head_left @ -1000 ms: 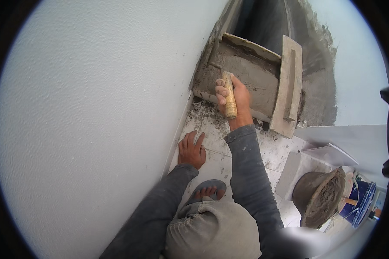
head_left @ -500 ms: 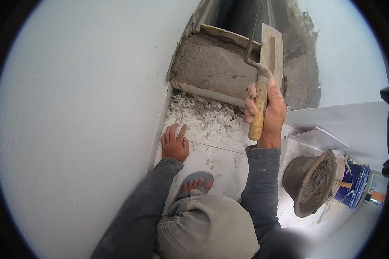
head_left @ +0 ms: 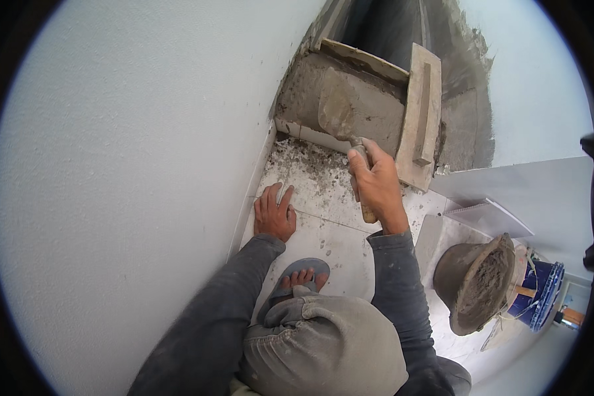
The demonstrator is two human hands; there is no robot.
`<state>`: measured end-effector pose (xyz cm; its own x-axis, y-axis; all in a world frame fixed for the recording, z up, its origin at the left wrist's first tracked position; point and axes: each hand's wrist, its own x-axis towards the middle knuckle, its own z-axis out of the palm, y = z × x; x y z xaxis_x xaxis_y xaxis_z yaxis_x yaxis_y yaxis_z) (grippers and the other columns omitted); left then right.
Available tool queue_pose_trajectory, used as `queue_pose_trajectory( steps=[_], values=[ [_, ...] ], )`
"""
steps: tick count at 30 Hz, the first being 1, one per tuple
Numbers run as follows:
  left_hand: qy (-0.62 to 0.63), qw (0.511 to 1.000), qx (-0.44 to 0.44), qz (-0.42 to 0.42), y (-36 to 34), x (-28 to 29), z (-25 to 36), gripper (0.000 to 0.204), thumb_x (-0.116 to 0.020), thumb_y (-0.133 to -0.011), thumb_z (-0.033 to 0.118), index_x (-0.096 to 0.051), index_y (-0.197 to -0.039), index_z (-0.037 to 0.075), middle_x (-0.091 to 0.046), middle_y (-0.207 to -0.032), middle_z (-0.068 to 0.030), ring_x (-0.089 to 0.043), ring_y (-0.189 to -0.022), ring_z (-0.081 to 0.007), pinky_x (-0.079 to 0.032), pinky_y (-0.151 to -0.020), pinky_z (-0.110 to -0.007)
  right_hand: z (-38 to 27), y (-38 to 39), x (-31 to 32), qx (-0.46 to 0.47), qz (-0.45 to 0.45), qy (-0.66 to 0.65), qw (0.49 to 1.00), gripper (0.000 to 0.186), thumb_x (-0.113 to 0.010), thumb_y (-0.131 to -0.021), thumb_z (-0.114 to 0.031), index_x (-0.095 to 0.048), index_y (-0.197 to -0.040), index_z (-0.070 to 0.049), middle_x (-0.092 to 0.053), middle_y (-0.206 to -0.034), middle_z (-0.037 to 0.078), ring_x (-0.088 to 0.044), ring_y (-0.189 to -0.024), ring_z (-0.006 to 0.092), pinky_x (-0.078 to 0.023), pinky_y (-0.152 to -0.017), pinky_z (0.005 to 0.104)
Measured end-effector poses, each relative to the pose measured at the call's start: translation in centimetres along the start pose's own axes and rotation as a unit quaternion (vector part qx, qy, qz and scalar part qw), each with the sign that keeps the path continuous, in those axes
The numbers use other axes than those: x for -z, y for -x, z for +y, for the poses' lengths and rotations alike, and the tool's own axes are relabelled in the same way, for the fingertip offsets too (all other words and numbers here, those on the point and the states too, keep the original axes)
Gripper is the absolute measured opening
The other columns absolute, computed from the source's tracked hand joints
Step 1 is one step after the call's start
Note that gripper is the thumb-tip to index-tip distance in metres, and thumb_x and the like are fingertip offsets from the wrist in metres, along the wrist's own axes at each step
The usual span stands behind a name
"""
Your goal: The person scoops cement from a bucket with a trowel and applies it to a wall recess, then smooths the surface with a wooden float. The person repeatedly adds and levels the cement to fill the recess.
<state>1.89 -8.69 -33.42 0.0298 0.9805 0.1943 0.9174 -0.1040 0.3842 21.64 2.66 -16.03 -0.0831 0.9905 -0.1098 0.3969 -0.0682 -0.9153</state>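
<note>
My right hand (head_left: 376,183) grips the wooden handle of a pointed trowel (head_left: 337,107). The blade lies against a grey, freshly plastered low wall surface (head_left: 376,112) at the foot of a dark opening. A wooden float (head_left: 422,119) leans upright against that surface, just right of the trowel. Fingers spread, my left hand (head_left: 274,212) rests flat on the white floor tile (head_left: 323,244) beside the white wall. Mortar crumbs (head_left: 303,165) litter the tile in front of the plastered surface.
A large white wall (head_left: 125,165) fills the left side. My foot in a grey sandal (head_left: 300,274) and my bent knee (head_left: 323,343) are below the hands. A mortar-caked pan (head_left: 475,284) and a blue bucket (head_left: 538,294) stand at the right, near loose white tiles (head_left: 488,214).
The right hand has turned the trowel from blade-up beside the float to blade flat against the grey plaster, further left. The left hand has stayed on the tile.
</note>
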Motion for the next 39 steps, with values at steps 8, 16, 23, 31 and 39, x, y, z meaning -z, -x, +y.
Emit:
queue_pose_trajectory(
  steps=[8,16,23,31,39],
  values=[
    [0.025,1.000,0.011,-0.008,0.0,0.1,-0.1,0.055,-0.062,-0.083,0.015,-0.055,-0.137,0.012,-0.045,-0.141,-0.0151,-0.039,-0.134,-0.0337,-0.031,-0.107,-0.049,-1.1,0.6,-2.0,0.136,-0.097,0.299,0.940,0.036,-0.059,-0.090,-0.013,-0.057,-0.118,0.009,-0.065,-0.082,0.031,-0.064,-0.081,0.0493,-0.050,-0.076,0.0549],
    [0.028,1.000,0.011,-0.003,0.0,0.1,-0.1,0.054,-0.061,-0.084,0.014,-0.056,-0.137,0.012,-0.046,-0.140,-0.0162,-0.039,-0.133,-0.0346,-0.032,-0.106,-0.051,-2.5,-2.0,-2.6,0.067,-0.058,0.345,0.934,0.029,-0.056,-0.091,-0.012,-0.058,-0.112,0.007,-0.065,-0.086,0.033,-0.064,-0.087,0.0489,-0.050,-0.078,0.0555],
    [0.032,0.999,0.011,-0.001,0.0,0.1,-0.1,0.053,-0.060,-0.084,0.014,-0.056,-0.137,0.011,-0.046,-0.140,-0.0168,-0.040,-0.133,-0.0353,-0.032,-0.106,-0.052,-3.5,-6.4,-3.7,0.056,-0.028,0.256,0.965,0.028,-0.056,-0.090,-0.016,-0.062,-0.103,0.008,-0.066,-0.095,0.034,-0.063,-0.093,0.0508,-0.049,-0.086,0.0531],
    [0.033,0.999,0.018,-0.009,0.1,0.1,-0.1,0.054,-0.061,-0.084,0.015,-0.055,-0.138,0.013,-0.045,-0.141,-0.0156,-0.040,-0.133,-0.0349,-0.032,-0.106,-0.053,-4.2,-9.4,-5.9,0.028,-0.051,0.218,0.974,0.027,-0.055,-0.088,-0.015,-0.065,-0.089,0.010,-0.065,-0.092,0.035,-0.063,-0.092,0.0514,-0.049,-0.087,0.0526],
    [0.042,0.999,0.015,0.001,0.0,0.1,0.0,0.056,-0.064,-0.080,0.013,-0.055,-0.135,0.011,-0.044,-0.140,-0.0157,-0.039,-0.133,-0.0355,-0.033,-0.105,-0.054,-4.7,-4.4,-7.4,0.074,-0.051,0.237,0.967,0.025,-0.056,-0.087,-0.013,-0.062,-0.085,0.011,-0.063,-0.080,0.036,-0.064,-0.085,0.0519,-0.052,-0.079,0.0538]
  ],
)
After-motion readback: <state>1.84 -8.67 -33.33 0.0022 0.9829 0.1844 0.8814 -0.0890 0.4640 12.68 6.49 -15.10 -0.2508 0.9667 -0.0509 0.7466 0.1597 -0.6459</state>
